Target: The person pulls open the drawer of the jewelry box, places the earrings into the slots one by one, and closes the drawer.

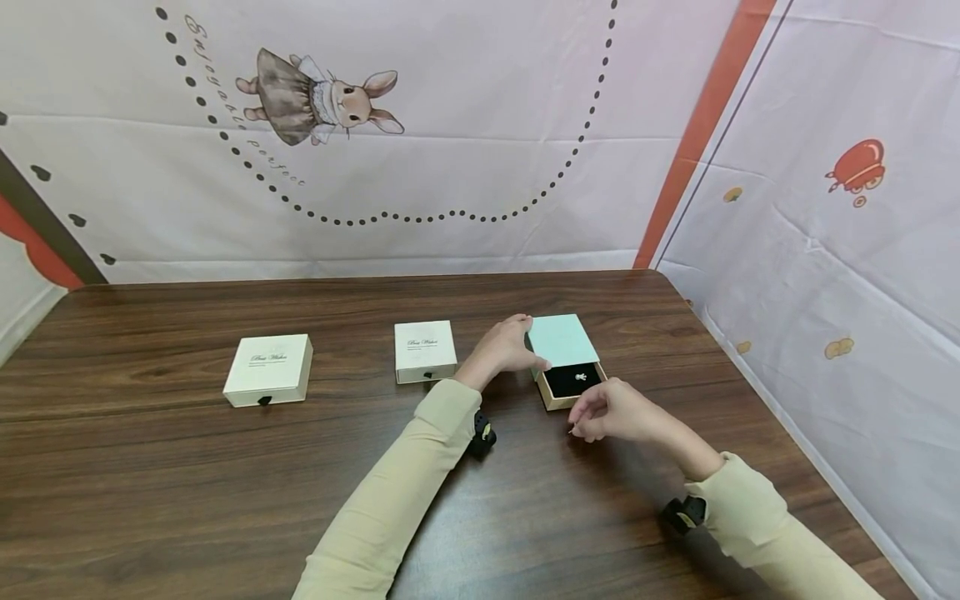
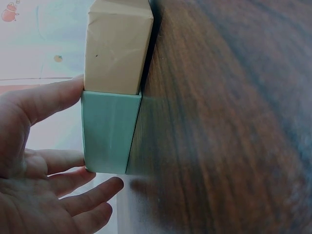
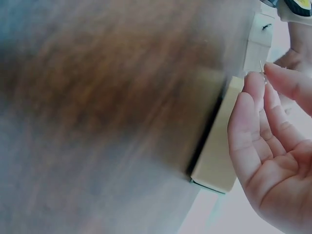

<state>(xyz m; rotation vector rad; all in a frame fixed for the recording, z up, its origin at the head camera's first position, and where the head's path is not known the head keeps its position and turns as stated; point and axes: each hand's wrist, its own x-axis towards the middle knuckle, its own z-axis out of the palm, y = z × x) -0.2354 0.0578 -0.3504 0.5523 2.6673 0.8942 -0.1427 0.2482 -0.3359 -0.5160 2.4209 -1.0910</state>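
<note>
A mint-green jewelry box (image 1: 562,340) lies on the table with its cream drawer (image 1: 556,403) partly pulled out toward the person. On the drawer's black lining sits a small silver earring (image 1: 581,377). My left hand (image 1: 504,346) holds the box's sleeve from the left, thumb near its front edge and fingers at its back corner. In the left wrist view the thumb and fingers span the green sleeve (image 2: 109,131). Just in front of the drawer, my right hand (image 1: 618,410) pinches a tiny earring with a thin metal pin (image 3: 261,66) between thumb and index finger.
Two cream gift boxes with printed lids stand to the left, one near the middle (image 1: 425,346) and one farther left (image 1: 268,367). The brown wooden table (image 1: 150,483) meets a printed cloth (image 1: 465,167) at its back and right edges.
</note>
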